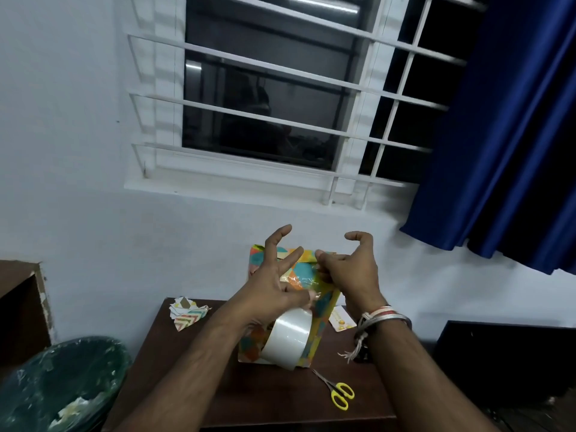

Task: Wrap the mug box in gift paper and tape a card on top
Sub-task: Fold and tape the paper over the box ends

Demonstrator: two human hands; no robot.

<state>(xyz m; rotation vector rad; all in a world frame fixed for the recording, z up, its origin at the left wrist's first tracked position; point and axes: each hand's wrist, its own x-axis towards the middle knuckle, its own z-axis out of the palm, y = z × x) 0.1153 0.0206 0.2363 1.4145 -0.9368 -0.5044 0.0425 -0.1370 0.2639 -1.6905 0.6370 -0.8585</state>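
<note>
The mug box (324, 310), covered in bright multicoloured gift paper, stands upright on the dark wooden table (249, 397). A stretch of clear tape (296, 282) spans its top between my hands. My left hand (274, 285) pinches the tape with thumb and a finger, the other fingers spread, and the clear tape roll (286, 338) hangs beneath it. My right hand (349, 269) presses the tape's other end onto the upper right of the box. A small card (341, 321) lies on the table just right of the box, partly hidden.
Yellow-handled scissors (338, 392) lie on the table in front of the box. Paper scraps (187, 313) sit at the table's back left. A green bin (59, 385) with a plastic liner stands at the lower left. Behind are a barred window (265, 98) and a blue curtain (505, 151).
</note>
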